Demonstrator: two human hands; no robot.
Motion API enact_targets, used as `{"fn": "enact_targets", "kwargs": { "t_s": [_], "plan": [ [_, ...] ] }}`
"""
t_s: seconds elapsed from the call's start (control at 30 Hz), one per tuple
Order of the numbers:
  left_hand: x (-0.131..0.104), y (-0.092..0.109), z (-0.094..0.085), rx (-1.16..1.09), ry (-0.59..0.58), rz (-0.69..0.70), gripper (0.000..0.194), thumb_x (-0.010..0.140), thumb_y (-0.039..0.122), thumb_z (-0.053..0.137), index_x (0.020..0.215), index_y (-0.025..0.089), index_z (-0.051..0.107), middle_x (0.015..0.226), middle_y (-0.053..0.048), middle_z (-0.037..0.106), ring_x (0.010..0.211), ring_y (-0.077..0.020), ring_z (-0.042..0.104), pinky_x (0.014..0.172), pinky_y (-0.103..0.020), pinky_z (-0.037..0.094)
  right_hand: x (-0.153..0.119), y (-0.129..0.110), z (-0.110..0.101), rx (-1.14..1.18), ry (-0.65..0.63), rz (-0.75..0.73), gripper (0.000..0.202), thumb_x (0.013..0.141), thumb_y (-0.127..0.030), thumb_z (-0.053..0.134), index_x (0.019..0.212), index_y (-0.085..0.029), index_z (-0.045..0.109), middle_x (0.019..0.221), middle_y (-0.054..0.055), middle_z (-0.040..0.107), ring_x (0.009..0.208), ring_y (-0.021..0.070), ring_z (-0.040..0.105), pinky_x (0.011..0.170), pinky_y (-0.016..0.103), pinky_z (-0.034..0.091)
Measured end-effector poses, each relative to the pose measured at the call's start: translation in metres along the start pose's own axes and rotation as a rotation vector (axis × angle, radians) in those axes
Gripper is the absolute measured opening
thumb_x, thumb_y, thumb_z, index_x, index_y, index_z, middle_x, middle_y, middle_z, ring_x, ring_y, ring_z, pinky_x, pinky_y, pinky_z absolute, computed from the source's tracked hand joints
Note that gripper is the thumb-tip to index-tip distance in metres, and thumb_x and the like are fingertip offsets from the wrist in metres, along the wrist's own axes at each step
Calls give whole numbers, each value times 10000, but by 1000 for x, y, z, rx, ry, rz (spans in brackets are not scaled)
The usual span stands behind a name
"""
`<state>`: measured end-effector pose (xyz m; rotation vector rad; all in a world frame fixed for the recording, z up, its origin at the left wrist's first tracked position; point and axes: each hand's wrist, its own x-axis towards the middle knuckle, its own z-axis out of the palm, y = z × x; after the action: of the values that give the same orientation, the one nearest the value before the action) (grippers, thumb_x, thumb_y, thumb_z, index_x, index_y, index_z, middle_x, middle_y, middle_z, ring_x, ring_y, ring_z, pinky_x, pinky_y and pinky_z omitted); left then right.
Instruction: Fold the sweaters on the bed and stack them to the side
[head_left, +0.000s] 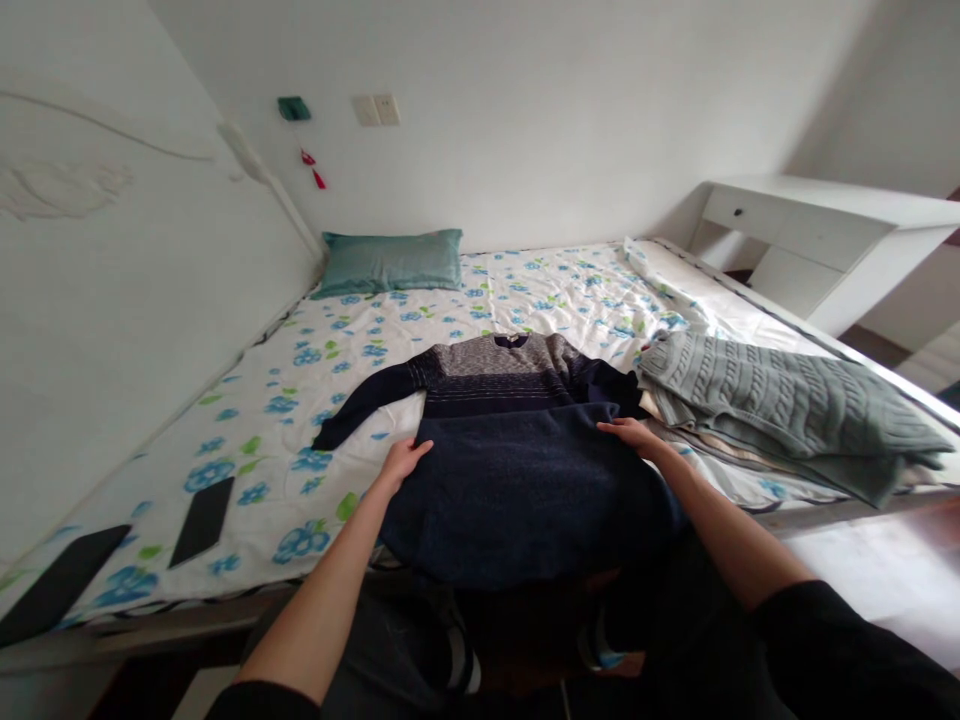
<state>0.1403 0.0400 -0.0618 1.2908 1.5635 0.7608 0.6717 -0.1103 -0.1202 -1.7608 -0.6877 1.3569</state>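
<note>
A navy and grey striped sweater point(510, 440) lies flat on the bed, collar away from me, its hem hanging over the near edge. My left hand point(403, 460) rests on the sweater's left side, fingers spread flat. My right hand point(634, 436) lies flat on its right side, near the right sleeve. One sleeve point(367, 396) stretches out to the left on the sheet. Neither hand grips the cloth.
The bed has a white sheet with blue flowers point(315, 380) and a teal pillow point(394, 262) at the head. A pile of folded clothes topped by a grey cable-knit point(787, 410) lies to the right. Two dark flat devices point(201, 520) point(60, 580) lie at the left. A white desk point(817, 230) stands beyond.
</note>
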Motion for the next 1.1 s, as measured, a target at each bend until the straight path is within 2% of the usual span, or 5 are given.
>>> {"fn": "enact_targets", "kwargs": {
  "t_s": [0.37,0.57,0.8,0.97,1.1],
  "plan": [
    [4,28,26,200,219,187,657,885,403,871,1463,127,722,1628,-270,639,1624,-456,484,1287,-495,459,-3,-5,-2,-327,427,-208,693,948,-379,811,1575,-128,654,1584,228,668,1546,395,593,1362,567,409],
    [-73,0,59,338,-288,541,575,935,399,849,1505,367,778,1777,-64,564,1750,-370,325,1456,-502,93,-41,16,41,-828,181,-731,641,1105,-579,616,1714,-379,592,1904,6,321,1796,352,180,1462,594,164],
    [-98,-33,9,281,-114,267,510,817,408,911,1305,301,811,1755,-147,575,1791,-409,191,1411,-537,235,-60,51,15,-800,151,-406,681,1060,-614,688,1671,-323,626,1791,107,520,1733,395,360,1424,643,235],
    [-130,-53,-23,320,210,240,385,778,371,863,1098,262,677,1435,-211,721,1543,-452,555,1358,-519,372,-84,61,-30,-534,303,-168,734,889,-613,901,1452,-168,744,1280,191,819,1308,394,769,1189,483,577],
    [-169,-84,-23,243,311,37,344,798,443,848,973,288,595,1028,-117,745,1163,-424,743,1116,-501,578,-111,70,-39,-309,56,62,579,878,-721,886,1003,-158,829,993,173,855,1007,359,841,889,417,691]
  ]
}}
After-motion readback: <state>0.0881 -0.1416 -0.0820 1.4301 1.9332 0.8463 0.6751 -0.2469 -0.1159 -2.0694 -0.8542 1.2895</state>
